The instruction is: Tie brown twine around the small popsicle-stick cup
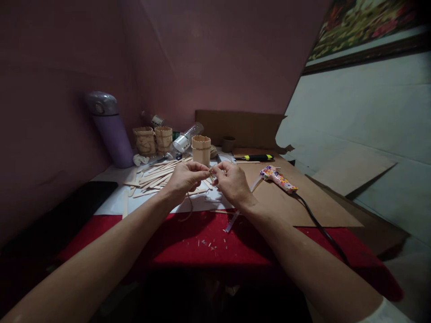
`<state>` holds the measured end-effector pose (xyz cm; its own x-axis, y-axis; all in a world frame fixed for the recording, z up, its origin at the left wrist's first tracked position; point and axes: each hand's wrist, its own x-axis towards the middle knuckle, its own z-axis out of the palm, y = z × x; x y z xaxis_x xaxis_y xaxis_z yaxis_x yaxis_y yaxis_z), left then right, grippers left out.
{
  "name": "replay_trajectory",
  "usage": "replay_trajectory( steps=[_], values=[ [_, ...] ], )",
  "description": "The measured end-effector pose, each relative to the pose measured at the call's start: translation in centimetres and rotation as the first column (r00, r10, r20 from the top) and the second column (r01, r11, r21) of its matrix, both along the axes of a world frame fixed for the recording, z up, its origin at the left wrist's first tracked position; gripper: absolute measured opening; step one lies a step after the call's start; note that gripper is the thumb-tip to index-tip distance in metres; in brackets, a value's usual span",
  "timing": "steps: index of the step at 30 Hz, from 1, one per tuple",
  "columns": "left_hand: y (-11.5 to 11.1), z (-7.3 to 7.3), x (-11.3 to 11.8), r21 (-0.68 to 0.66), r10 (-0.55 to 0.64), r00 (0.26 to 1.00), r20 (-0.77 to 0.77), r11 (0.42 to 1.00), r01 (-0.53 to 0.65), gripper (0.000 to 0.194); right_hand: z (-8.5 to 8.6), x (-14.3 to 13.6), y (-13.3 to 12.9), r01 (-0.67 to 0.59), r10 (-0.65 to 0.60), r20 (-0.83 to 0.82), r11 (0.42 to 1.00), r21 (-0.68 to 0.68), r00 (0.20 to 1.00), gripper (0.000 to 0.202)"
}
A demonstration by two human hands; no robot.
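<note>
My left hand point(189, 176) and my right hand point(232, 179) meet over the middle of the table, fingertips pinched close together. Between them is a thin piece of twine point(190, 207), whose loose end hangs below my left hand. The exact shape of the twine at the fingertips is too small to make out. Just behind my hands stands a cup made of craft sticks point(201, 151), with a band of twine round it. A pile of loose craft sticks point(158, 176) lies to the left of my left hand. A ball of twine point(213, 151) sits behind the cup.
Two more stick cups stand behind the pile, beside a clear plastic bottle point(188, 137) and a purple flask point(112, 134). At right, a patterned glue gun point(279, 179) with a black cord and a utility knife point(257, 158) lie on cardboard point(323, 211). Scraps dot the red cloth point(188, 255).
</note>
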<state>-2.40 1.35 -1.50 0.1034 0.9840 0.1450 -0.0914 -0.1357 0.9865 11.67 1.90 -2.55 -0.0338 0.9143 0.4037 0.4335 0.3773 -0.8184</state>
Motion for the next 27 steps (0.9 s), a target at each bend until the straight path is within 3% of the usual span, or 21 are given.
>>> replay_trajectory(
  steps=[5, 8, 11, 15, 18, 23, 27],
  values=[
    [0.1, -0.1, 0.0, 0.022, -0.017, 1.0, -0.018, 1.0, 0.018, 0.023, 0.1, 0.1, 0.5, -0.059, 0.059, 0.004, 0.998, 0.033, 0.998, 0.038],
    [0.0, 0.0, 0.1, 0.027, -0.023, 0.999, -0.047, 0.999, 0.024, 0.022, 0.4, 0.0, 0.4, -0.083, 0.085, -0.023, 0.993, 0.08, 0.996, 0.025],
    [-0.1, 0.0, 0.1, 0.006, -0.013, 0.997, -0.077, 1.0, 0.014, 0.021, 0.6, 0.1, 0.1, -0.035, 0.032, 0.018, 0.981, 0.188, 0.999, 0.014],
    [-0.2, -0.1, 0.0, -0.017, -0.012, 0.996, -0.088, 1.0, 0.01, 0.021, 0.8, 0.3, -0.4, 0.012, -0.056, 0.101, 0.922, 0.386, 0.993, 0.006],
    [-0.3, 0.1, 0.1, 0.0, 0.027, 0.994, -0.109, 1.0, -0.027, 0.018, 0.5, 0.3, -0.8, -0.034, -0.066, 0.198, 0.885, 0.465, 0.978, 0.009],
    [-0.6, 0.4, 0.6, 0.093, 0.145, 0.976, -0.163, 0.987, -0.132, 0.015, 0.1, 0.0, -1.1, -0.036, -0.107, 0.28, 0.886, 0.462, 0.954, 0.011],
    [-0.5, 0.2, 0.8, 0.158, 0.196, 0.971, -0.136, 0.972, -0.174, 0.015, 0.4, -0.1, -1.3, 0.002, -0.084, 0.221, 0.937, 0.35, 0.972, 0.012]
  ],
)
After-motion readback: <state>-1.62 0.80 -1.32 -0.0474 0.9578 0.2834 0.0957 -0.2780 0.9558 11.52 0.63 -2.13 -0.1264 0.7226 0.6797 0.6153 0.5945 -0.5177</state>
